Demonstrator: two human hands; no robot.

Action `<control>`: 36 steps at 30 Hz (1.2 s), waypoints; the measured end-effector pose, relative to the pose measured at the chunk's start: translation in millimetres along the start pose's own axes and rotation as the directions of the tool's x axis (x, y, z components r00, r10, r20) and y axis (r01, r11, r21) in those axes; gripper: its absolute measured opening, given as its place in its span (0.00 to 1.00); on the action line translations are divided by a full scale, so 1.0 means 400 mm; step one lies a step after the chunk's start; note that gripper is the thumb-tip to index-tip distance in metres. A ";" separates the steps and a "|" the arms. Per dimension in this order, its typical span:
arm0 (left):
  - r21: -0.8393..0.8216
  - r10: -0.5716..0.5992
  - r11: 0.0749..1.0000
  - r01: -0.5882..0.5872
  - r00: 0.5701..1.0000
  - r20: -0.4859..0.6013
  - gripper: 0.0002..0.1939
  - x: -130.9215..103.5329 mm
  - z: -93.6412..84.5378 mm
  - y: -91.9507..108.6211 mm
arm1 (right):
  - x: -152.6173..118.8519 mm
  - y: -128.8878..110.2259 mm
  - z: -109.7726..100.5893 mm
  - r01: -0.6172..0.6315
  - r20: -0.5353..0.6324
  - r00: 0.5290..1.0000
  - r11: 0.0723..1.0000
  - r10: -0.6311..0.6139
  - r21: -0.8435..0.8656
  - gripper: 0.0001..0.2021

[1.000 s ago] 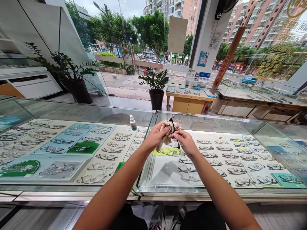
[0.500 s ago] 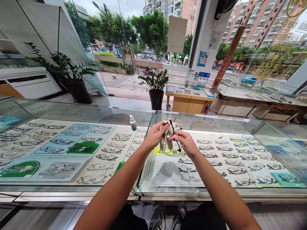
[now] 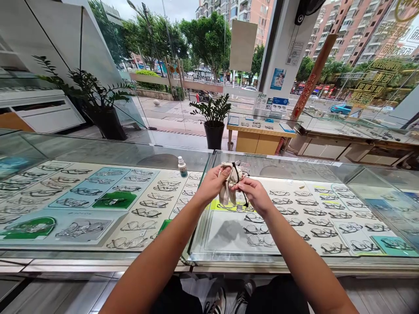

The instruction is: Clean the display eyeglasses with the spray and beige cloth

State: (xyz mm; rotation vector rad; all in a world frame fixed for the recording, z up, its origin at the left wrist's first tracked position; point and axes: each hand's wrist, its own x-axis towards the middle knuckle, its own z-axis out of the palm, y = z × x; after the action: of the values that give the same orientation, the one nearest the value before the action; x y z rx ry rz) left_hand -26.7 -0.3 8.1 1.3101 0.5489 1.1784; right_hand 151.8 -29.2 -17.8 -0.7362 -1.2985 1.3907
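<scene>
Over the glass display counter, my left hand (image 3: 212, 183) pinches a beige cloth (image 3: 226, 195), which is folded around part of a pair of glasses and hangs below the fingers. The dark temples of these glasses (image 3: 245, 199) stick out above and below on the right side of the cloth. My right hand (image 3: 254, 194) has its thumb and fingers closed on the glasses' frame, close beside the cloth. The lenses are mostly hidden by cloth and fingers. To the left of my hands, a small white bottle (image 3: 182, 167) with a blue lower label stands upright on the glass.
Rows of glasses lie inside the glass display case (image 3: 203, 257) on both sides of my hands. Beyond the counter stand a potted plant (image 3: 214, 131) and a wooden cabinet (image 3: 258, 143). A larger plant (image 3: 106, 120) is at the left, near the window.
The view has shifted very slightly. Both hands keep their hold on the cloth and glasses, with hardly any visible movement.
</scene>
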 end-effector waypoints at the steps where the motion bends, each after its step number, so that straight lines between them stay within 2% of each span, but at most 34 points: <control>1: -0.012 -0.017 1.000 0.018 0.999 0.037 0.24 0.000 -0.003 0.005 | 0.001 -0.005 -0.001 -0.005 -0.015 1.000 1.000 0.006 0.025 0.14; 5: -0.027 -0.009 1.000 0.011 0.995 0.102 0.25 -0.002 0.004 0.008 | 0.003 -0.007 -0.001 -0.019 -0.041 0.999 0.994 0.024 0.104 0.14; 9: 0.036 0.086 0.996 -0.086 0.996 -0.004 0.23 -0.004 0.022 -0.013 | 0.003 0.011 0.006 0.004 -0.012 1.000 1.000 -0.003 0.026 0.15; 11: 0.062 0.107 0.993 -0.102 0.991 -0.082 0.24 -0.002 0.023 -0.020 | 0.002 0.017 0.009 0.010 0.013 1.000 1.000 -0.010 -0.001 0.15; 13: 0.057 0.092 0.995 -0.086 0.990 -0.109 0.26 0.000 0.018 -0.021 | 0.001 0.018 0.010 0.004 0.012 1.000 1.000 -0.004 0.004 0.15; 18: -0.040 -0.033 0.999 0.035 0.998 0.053 0.25 -0.001 0.001 0.001 | 0.002 0.004 0.006 -0.016 -0.030 0.999 0.995 0.019 0.102 0.14; 21: -0.066 -0.036 0.997 0.041 0.997 0.075 0.27 -0.006 0.009 0.005 | 0.002 0.003 0.006 -0.020 -0.029 0.999 0.991 0.024 0.131 0.15; 23: -0.064 -0.016 0.998 0.018 0.999 0.040 0.26 -0.007 0.021 0.000 | 0.000 0.008 0.009 -0.021 -0.012 1.000 0.995 0.022 0.095 0.15; 28: -0.010 0.041 0.999 -0.043 0.991 -0.126 0.27 -0.003 0.032 -0.010 | -0.004 0.019 0.013 -0.028 0.034 0.999 0.998 0.027 0.049 0.14; 30: -0.032 0.005 0.999 -0.008 0.996 -0.093 0.28 0.000 0.026 -0.004 | -0.003 0.016 0.009 -0.027 0.020 0.999 0.998 0.026 0.055 0.15; 34: -0.091 -0.058 0.994 0.061 0.998 0.037 0.26 -0.001 0.015 0.010 | 0.002 0.006 0.002 -0.020 -0.015 1.000 0.997 0.021 0.077 0.16; 36: -0.087 -0.064 0.994 0.068 0.997 0.045 0.27 -0.004 0.017 0.007 | 0.003 0.007 0.003 -0.012 -0.017 1.000 0.996 0.014 0.083 0.17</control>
State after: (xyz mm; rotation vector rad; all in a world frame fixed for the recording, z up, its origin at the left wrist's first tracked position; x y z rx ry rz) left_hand -22.4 -5.0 12.0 1.2300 0.4999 1.1060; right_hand 149.5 -28.0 -20.0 -0.7000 -1.2174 1.4367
